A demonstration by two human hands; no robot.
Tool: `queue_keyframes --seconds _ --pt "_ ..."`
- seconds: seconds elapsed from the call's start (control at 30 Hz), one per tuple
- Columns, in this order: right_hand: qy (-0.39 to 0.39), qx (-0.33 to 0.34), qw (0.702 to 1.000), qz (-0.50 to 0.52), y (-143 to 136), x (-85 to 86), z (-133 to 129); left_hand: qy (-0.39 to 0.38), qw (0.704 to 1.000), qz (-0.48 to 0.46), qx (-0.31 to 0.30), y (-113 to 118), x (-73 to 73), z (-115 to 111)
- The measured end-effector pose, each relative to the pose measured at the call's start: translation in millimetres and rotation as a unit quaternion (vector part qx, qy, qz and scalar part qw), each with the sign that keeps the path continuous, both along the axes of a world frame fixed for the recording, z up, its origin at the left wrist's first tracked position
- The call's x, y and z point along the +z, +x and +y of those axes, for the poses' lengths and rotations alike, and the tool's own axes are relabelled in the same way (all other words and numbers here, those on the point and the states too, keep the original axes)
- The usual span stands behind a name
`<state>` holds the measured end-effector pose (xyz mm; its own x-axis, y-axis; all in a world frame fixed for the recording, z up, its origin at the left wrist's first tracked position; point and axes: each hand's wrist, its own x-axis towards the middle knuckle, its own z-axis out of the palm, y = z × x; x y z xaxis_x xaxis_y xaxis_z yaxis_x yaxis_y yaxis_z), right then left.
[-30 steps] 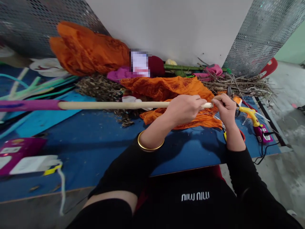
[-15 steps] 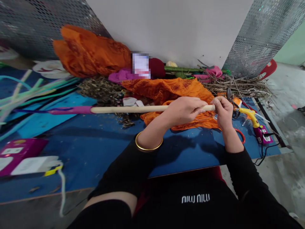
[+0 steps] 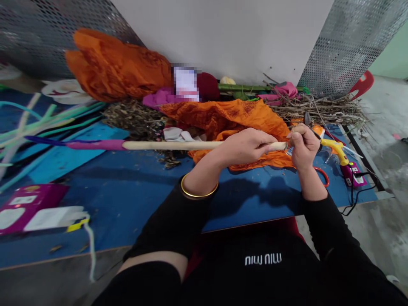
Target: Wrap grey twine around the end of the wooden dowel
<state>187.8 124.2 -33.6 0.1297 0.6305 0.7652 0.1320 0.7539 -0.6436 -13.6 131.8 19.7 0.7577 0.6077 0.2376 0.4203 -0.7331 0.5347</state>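
A long pale stick [image 3: 172,145] lies level across the view above the blue table, its left part wrapped in pink [image 3: 95,145] with a dark blue strip at the tip. My left hand [image 3: 247,146], below a gold bangle [image 3: 199,194], is closed around the stick near its right end. Just beyond that end, my right hand [image 3: 302,144] is pinched closed; what its fingers hold is too small to make out. Orange cloth [image 3: 251,117] lies behind and under the hands.
A yellow glue gun [image 3: 336,149], red-handled scissors [image 3: 322,175] and a purple box [image 3: 353,174] with cables are at the right. Dry twigs [image 3: 334,111] lie behind. Colored strips [image 3: 47,123] and another purple box [image 3: 38,204] are at the left of the blue table [image 3: 127,212].
My right hand has moved slightly right, away from the stick's end, and its fingers are curled more. My left hand keeps its hold. The whole view has shifted a little.
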Motion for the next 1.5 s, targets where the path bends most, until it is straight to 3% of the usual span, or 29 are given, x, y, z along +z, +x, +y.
queue_keyframes --seconds 0.13,0.3,0.43,0.53,0.7,0.83,1.03,1.17,1.33,1.5 --pt "0.009 -0.001 1.000 -0.021 0 3.6 -3 -0.012 1.000 -0.003 -0.011 -1 3.1 -1" --pt "-0.083 0.022 0.995 -0.041 -1 4.5 2 0.002 1.000 0.004 -0.029 -4 7.4 -2" --pt "-0.197 0.078 0.977 -0.029 -5 -2.2 9 0.049 0.999 0.010 0.016 -8 9.9 -2" --pt "-0.221 0.087 0.971 -0.008 -11 -9.6 9 0.088 0.994 -0.009 0.065 -8 8.1 -2" --pt "-0.107 -0.032 0.987 -0.117 -19 -17.3 0 0.102 0.985 -0.053 0.130 -5 1.9 1" --pt "-0.035 -0.115 0.970 -0.212 -17 -15.6 -6 0.117 0.978 -0.049 0.165 -1 -3.0 3" --pt "0.001 -0.117 0.964 -0.239 -8 -6.6 -5 0.141 0.967 -0.003 0.212 12 -11.0 1" --pt "0.004 -0.120 0.956 -0.268 -4 -8.9 -1 0.137 0.960 0.054 0.236 16 -8.6 -3" --pt "0.006 -0.146 0.931 -0.333 0 -9.6 0 0.139 0.956 0.102 0.238 14 -2.5 -4" --pt "0.020 -0.177 0.920 -0.350 6 -1.6 -4 0.164 0.949 0.117 0.243 15 -5.5 -3"
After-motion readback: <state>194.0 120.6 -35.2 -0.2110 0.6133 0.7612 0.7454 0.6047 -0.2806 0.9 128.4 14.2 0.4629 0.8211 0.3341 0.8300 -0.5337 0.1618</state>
